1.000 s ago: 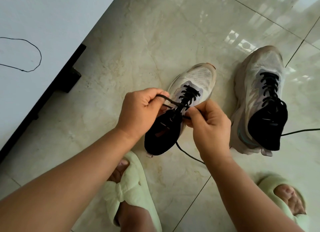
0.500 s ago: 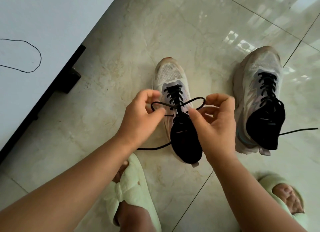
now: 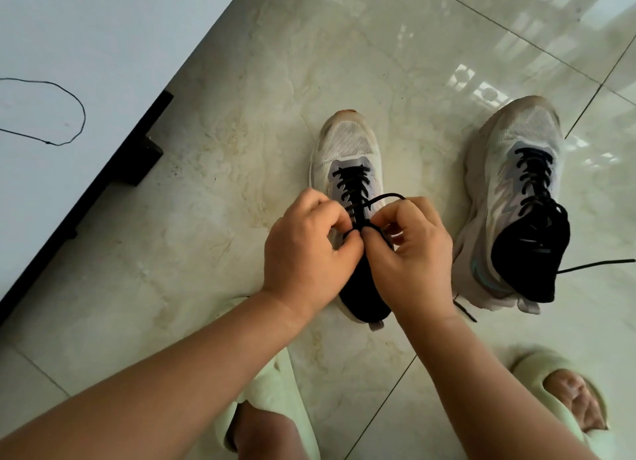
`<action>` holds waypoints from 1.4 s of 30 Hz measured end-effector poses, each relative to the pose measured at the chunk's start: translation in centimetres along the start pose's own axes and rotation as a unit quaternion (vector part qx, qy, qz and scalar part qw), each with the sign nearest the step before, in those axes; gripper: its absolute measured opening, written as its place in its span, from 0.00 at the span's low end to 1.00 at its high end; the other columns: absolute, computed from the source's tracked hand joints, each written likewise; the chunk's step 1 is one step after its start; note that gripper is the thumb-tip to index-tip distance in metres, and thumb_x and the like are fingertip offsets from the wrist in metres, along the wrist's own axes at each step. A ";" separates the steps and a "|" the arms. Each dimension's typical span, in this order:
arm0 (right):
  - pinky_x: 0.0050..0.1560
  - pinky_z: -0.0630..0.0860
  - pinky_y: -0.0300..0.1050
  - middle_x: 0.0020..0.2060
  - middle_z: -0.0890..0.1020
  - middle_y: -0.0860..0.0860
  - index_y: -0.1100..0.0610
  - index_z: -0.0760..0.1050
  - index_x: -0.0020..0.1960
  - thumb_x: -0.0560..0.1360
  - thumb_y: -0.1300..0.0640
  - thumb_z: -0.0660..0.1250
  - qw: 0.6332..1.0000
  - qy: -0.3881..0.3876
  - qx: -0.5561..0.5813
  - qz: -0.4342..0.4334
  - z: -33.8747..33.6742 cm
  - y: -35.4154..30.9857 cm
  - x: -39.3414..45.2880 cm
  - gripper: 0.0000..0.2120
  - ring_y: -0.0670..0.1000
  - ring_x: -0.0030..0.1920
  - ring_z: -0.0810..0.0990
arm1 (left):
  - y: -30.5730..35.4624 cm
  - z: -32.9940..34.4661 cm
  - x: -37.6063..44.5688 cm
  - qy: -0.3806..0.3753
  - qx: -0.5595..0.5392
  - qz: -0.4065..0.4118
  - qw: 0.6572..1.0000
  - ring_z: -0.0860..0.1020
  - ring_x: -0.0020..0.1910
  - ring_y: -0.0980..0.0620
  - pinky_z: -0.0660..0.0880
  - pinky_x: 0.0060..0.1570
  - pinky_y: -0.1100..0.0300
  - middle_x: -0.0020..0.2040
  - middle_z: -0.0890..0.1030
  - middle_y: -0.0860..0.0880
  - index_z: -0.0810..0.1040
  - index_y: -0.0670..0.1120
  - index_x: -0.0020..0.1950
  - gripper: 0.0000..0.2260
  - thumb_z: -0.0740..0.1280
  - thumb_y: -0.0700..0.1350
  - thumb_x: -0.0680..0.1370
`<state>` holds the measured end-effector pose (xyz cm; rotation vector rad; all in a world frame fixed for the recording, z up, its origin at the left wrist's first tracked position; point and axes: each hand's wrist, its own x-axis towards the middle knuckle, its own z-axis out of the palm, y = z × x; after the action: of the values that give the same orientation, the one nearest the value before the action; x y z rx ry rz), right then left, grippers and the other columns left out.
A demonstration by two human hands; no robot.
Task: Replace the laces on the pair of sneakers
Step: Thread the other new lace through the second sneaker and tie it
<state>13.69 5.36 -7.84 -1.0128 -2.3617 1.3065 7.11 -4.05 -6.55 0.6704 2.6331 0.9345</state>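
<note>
Fingertips of the left hand [image 3: 303, 253] and right hand [image 3: 409, 249] are pinched on the black lace [image 3: 358, 198] above the tongue of the near sneaker [image 3: 347, 150], which is stood on the tiled floor [image 3: 241, 218] left of the other sneaker [image 3: 516, 170].

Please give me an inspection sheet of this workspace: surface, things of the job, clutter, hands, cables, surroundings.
Surface: glossy marble-look tiled floor, with reflections.
Job's things: near sneaker upright, black lace threaded, being tied; second sneaker laced, its lace end trailing loose on the floor.
Clutter: nothing seen.
Hands: left hand and right hand both pinch the lace at the tongue, a loop above the right hand.
Cables: thin black cord, possibly a spare lace, on the white table.
Surroundings: green slippers on the person's feet.
</note>
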 end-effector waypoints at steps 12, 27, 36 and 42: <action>0.40 0.74 0.32 0.43 0.77 0.49 0.56 0.76 0.35 0.67 0.67 0.72 0.975 -0.031 0.177 0.127 -0.6 -0.5 0.5 0.09 0.40 0.38 0.76 | -1.0 -0.5 1.2 -0.025 -0.066 0.037 0.997 0.78 0.45 0.54 0.76 0.47 0.62 0.47 0.78 0.49 0.81 0.42 0.45 0.05 0.71 0.37 0.70; 0.45 0.78 0.47 0.34 0.78 0.44 0.52 0.73 0.40 0.72 0.64 0.69 0.945 0.050 0.245 0.212 -0.9 0.9 0.4 0.09 0.46 0.38 0.78 | -2.2 -0.5 1.6 0.045 -0.320 -0.300 0.898 0.78 0.42 0.53 0.79 0.38 0.62 0.44 0.77 0.49 0.74 0.48 0.47 0.06 0.61 0.38 0.78; 0.47 0.77 0.39 0.41 0.81 0.48 0.56 0.81 0.48 0.73 0.61 0.69 0.997 -0.025 0.041 0.063 -1.1 -0.2 1.0 0.05 0.45 0.42 0.79 | -1.6 -1.3 2.7 0.000 0.035 0.147 0.989 0.78 0.41 0.47 0.76 0.41 0.55 0.42 0.79 0.46 0.83 0.42 0.49 0.08 0.70 0.41 0.72; 0.40 0.74 0.47 0.33 0.78 0.47 0.55 0.74 0.41 0.74 0.62 0.65 0.995 -0.063 -0.061 0.039 -1.6 -0.1 1.7 0.04 0.50 0.37 0.78 | -2.6 -1.2 3.1 0.012 0.014 0.168 0.986 0.75 0.33 0.53 0.74 0.36 0.64 0.39 0.79 0.44 0.83 0.39 0.50 0.08 0.71 0.39 0.73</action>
<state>13.23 7.47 -7.05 -1.0976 -2.5481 1.3011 3.14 -4.91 -7.63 1.1429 2.6053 0.9981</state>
